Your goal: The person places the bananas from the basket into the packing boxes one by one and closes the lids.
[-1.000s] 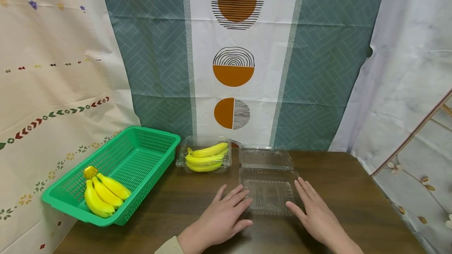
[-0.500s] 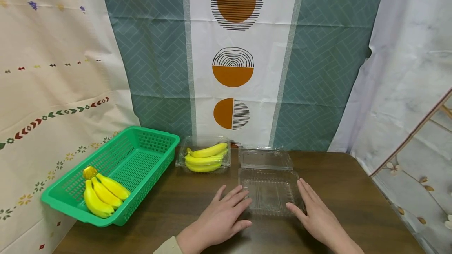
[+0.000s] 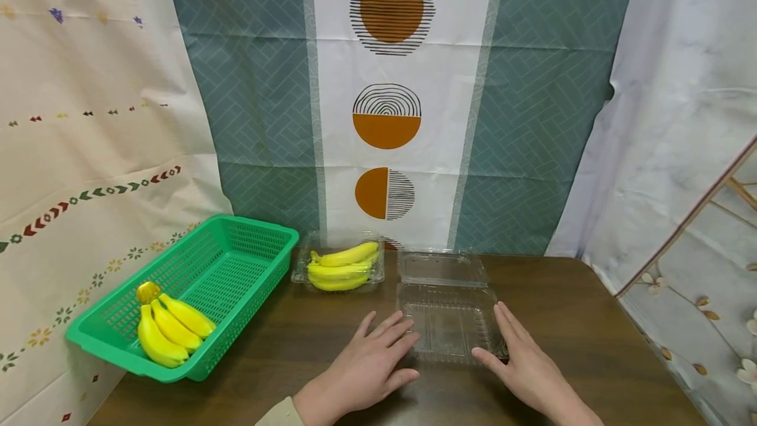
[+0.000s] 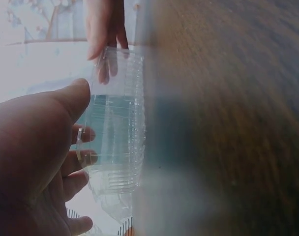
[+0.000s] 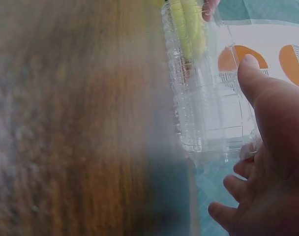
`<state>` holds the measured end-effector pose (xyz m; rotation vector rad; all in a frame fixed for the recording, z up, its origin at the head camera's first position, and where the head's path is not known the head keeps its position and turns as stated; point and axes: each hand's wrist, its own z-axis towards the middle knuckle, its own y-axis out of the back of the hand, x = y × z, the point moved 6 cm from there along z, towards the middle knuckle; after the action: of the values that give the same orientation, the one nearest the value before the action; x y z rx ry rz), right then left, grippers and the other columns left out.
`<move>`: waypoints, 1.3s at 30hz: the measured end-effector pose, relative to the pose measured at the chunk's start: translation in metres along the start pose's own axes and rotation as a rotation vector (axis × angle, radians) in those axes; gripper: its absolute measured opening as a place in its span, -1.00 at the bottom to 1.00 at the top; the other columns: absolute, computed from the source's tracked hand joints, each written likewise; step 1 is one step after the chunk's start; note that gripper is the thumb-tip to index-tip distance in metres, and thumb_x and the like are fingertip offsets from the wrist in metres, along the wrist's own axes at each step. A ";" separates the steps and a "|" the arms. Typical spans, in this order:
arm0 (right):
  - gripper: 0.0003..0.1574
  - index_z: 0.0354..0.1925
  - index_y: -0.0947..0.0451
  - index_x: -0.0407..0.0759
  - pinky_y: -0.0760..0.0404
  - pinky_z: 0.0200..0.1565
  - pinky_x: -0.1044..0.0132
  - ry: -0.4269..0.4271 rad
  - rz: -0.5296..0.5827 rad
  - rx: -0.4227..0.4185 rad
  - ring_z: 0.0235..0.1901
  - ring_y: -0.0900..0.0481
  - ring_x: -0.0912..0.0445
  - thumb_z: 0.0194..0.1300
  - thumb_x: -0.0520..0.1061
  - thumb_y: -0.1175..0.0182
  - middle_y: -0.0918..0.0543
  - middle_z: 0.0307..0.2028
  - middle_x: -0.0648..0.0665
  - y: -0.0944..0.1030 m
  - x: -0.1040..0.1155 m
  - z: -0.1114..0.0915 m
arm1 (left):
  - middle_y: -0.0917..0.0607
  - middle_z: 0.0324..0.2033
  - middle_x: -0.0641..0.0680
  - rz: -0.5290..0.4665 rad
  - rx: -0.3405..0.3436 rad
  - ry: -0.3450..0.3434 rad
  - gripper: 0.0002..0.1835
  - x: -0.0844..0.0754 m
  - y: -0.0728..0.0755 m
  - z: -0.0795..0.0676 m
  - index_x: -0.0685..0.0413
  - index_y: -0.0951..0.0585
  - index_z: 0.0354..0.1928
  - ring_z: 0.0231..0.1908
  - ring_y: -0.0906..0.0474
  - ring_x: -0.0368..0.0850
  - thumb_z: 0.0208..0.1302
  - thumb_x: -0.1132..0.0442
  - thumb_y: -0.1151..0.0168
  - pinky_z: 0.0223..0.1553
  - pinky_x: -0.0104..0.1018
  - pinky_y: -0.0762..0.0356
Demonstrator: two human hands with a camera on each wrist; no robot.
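Observation:
Between the two hands in the head view lies a clear plastic clamshell box, its lid folded back toward the curtain. My left hand is at the box's left side, fingers spread and fairly straight, fingertips at its rim. On the opposite side, my right hand has its fingers extended along the right wall. In the left wrist view the left thumb stands apart from the box wall. The right wrist view has the right thumb close to the rim; whether it touches, I cannot tell.
A green plastic basket at the left holds a bunch of bananas in its near end. Behind the left hand, a second clear box contains more bananas. Curtains stand along the back and both sides of the brown table.
The head view has shifted slightly. Both hands stay at the box's sides, with almost no movement.

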<state>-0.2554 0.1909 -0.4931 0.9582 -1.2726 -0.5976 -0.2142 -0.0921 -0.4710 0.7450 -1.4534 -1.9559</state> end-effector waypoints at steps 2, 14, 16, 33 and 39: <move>0.44 0.81 0.21 -0.20 -0.35 0.33 -0.60 -0.005 0.003 -0.004 0.66 -0.02 -0.46 0.51 0.60 -0.16 0.15 0.77 -0.35 -0.001 0.000 0.000 | -0.43 0.62 0.03 0.005 0.001 0.002 -0.35 -0.001 0.000 0.001 -0.09 -0.54 0.58 0.66 -0.21 0.02 0.71 -0.29 -0.04 0.49 0.43 -0.27; 0.43 0.81 0.16 -0.16 -0.32 0.35 -0.58 -0.005 0.000 -0.011 0.67 -0.03 -0.42 0.49 0.64 -0.15 0.12 0.78 -0.31 -0.001 0.000 0.003 | -0.42 0.62 0.00 -0.003 -0.014 0.017 -0.33 0.001 0.011 0.001 -0.08 -0.51 0.60 0.67 -0.19 0.03 0.70 -0.29 -0.05 0.53 0.43 -0.20; 0.43 0.81 0.16 -0.16 -0.32 0.35 -0.58 0.002 -0.001 -0.017 0.67 -0.03 -0.41 0.49 0.64 -0.15 0.11 0.78 -0.31 0.000 0.000 0.004 | -0.41 0.63 -0.01 0.001 -0.011 0.023 -0.33 0.002 0.014 0.000 -0.08 -0.50 0.61 0.67 -0.20 0.04 0.69 -0.27 -0.09 0.54 0.43 -0.17; 0.43 0.81 0.16 -0.17 -0.32 0.35 -0.59 0.006 0.006 -0.027 0.67 -0.03 -0.42 0.49 0.62 -0.16 0.11 0.77 -0.31 0.002 -0.002 0.002 | -0.44 0.62 0.03 0.095 -0.041 0.058 -0.32 0.016 0.053 -0.013 -0.06 -0.51 0.60 0.68 -0.18 0.07 0.65 -0.25 -0.20 0.59 0.39 -0.09; 0.42 0.81 0.14 -0.16 -0.35 0.34 -0.57 0.008 0.010 -0.050 0.65 -0.09 -0.42 0.49 0.62 -0.18 0.08 0.77 -0.30 0.002 -0.003 0.000 | -0.47 0.59 0.07 0.146 -0.100 0.038 -0.31 0.022 0.069 -0.022 -0.02 -0.54 0.58 0.65 -0.24 0.11 0.60 -0.21 -0.30 0.57 0.39 -0.15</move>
<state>-0.2560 0.1944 -0.4928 0.9114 -1.2498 -0.6144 -0.2041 -0.1381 -0.4116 0.6103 -1.3380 -1.8779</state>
